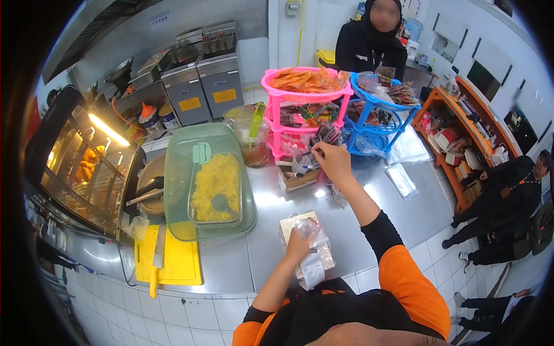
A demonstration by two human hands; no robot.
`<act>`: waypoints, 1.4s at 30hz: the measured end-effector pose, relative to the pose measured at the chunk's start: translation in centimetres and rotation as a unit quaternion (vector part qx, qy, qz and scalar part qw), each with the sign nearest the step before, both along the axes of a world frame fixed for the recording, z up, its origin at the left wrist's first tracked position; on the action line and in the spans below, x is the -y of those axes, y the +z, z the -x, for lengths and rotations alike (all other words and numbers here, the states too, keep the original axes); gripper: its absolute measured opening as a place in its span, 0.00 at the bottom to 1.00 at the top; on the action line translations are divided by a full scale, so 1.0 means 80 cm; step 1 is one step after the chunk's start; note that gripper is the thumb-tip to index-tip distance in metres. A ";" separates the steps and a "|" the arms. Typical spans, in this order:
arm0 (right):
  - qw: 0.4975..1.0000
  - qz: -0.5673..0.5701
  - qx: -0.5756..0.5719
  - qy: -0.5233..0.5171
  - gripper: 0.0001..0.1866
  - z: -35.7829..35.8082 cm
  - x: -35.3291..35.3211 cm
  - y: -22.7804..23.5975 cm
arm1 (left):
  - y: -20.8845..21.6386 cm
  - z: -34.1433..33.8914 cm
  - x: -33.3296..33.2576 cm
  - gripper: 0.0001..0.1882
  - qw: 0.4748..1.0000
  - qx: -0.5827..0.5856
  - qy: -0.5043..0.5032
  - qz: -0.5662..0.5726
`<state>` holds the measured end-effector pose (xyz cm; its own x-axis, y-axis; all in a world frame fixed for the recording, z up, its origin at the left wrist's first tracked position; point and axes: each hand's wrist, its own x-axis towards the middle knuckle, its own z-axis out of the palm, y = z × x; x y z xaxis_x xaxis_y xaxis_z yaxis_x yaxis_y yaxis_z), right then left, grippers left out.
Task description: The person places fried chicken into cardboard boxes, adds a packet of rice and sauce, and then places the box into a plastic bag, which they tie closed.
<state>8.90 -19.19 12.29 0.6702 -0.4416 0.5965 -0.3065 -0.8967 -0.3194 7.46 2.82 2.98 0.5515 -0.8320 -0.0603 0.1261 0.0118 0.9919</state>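
My left hand (298, 243) is closed on a crumpled clear plastic bag (310, 230) over a pale box (324, 256) at the counter's front edge. A white paper slip (312, 269) hangs by the box's near side. My right hand (333, 161) is stretched forward above a small open carton (297, 179) holding thin items and plastic wrap. Its fingers are pinched around something small and dark that I cannot make out. Right behind that hand stand a pink tiered basket rack (276, 115) and a blue one (369, 112), both loaded with packets.
Left on the steel counter (222, 265) are a green tub (173, 213) around a container of yellow food (214, 187), and a yellow cutting board (182, 259) with a knife (157, 254). A lit food warmer (86, 167) stands far left. Across the counter is a person (369, 46).
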 end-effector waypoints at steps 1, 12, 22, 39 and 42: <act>0.999 -0.037 -0.007 -0.004 0.06 -0.008 0.001 -0.001 | 0.001 -0.003 0.003 0.08 1.000 0.012 0.000 0.007; 0.930 -0.317 0.094 0.162 0.19 0.029 -0.043 -0.060 | -0.033 -0.005 0.004 0.11 0.995 0.079 0.022 0.062; 0.876 -0.422 0.068 0.224 0.16 0.216 -0.172 -0.130 | 0.024 -0.015 0.004 0.28 0.925 -0.316 -0.056 0.204; 0.815 -0.522 0.249 -0.031 0.25 0.594 -0.311 -0.080 | 0.093 0.362 -0.028 0.16 0.771 0.324 -0.499 0.225; 0.938 -0.302 0.104 -0.137 0.28 0.674 -0.332 -0.109 | 0.101 0.445 -0.036 0.13 0.680 0.319 -0.607 0.261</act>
<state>-45.03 7.39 3.54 0.3781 -0.8800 0.2873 -0.3736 -0.4290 -0.8224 -28.11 5.68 11.08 -0.7847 -0.5135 0.3472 -0.0966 0.6546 0.7498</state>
